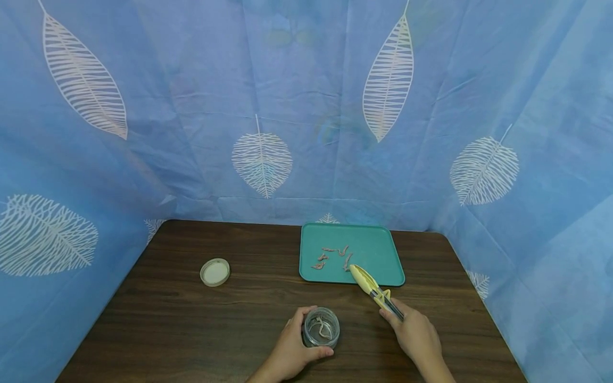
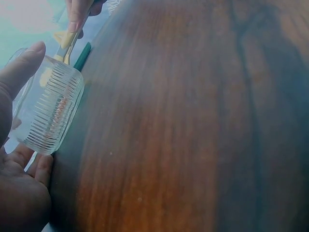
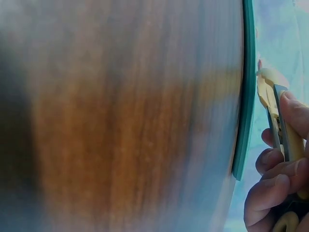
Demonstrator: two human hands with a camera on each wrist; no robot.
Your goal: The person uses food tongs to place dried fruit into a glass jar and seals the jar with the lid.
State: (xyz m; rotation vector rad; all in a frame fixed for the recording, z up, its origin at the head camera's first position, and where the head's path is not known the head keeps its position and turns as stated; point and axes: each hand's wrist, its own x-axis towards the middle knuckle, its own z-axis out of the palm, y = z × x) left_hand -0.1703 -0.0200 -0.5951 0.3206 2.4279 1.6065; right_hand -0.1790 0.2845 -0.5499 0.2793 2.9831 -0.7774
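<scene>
My left hand (image 1: 293, 346) holds a clear glass jar (image 1: 306, 340), thumb on the near side and fingers round the far side. The jar stands open-topped, with a pale stringy piece (image 1: 322, 325) inside; its ribbed wall (image 2: 53, 108) shows in the left wrist view. In my right hand (image 1: 417, 332) is a pair of tongs (image 1: 371, 283) with yellow heads and metal arms. Their tips reach over the front edge of the teal tray (image 1: 378, 250), right beside a thin pinkish strip (image 1: 348, 259). Several more shrivelled pinkish strips (image 1: 323, 257) lie on the tray's left half.
A round lid (image 1: 215, 272), pale inside, lies on the dark wooden table (image 1: 158, 319) left of the tray. Behind the table hangs a blue cloth (image 1: 191, 159) with white leaf prints, which also covers both sides.
</scene>
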